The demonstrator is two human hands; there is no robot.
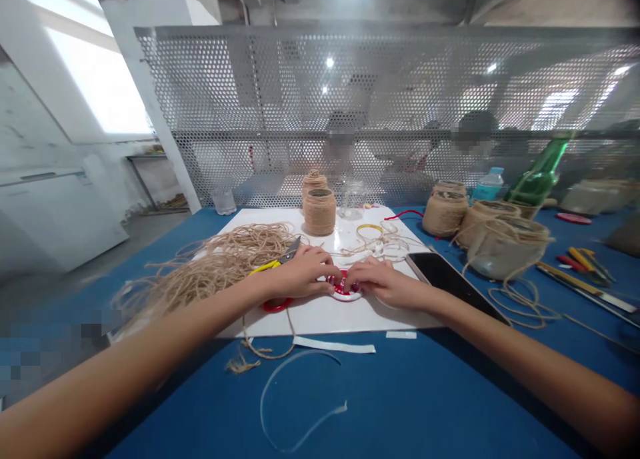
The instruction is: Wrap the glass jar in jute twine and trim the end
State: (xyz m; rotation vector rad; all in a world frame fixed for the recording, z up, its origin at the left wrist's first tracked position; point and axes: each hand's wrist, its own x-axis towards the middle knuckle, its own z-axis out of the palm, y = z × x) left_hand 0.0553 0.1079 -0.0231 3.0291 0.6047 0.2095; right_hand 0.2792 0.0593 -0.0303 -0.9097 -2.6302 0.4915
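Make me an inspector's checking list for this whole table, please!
Surface: blue table, white board on it.
Job's things: red-and-white disc on the board; loose twine and scissors nearby.
Clutter: phone over the board's right edge; curved clear strip; green bottle; twine-wrapped jar.
Hands: left hand and right hand both at the disc; exact grip unclear.
Cables: nothing seen.
Surroundings: metal mesh screen behind the table, blurred people beyond.

Forward, downward view from the wearer's head
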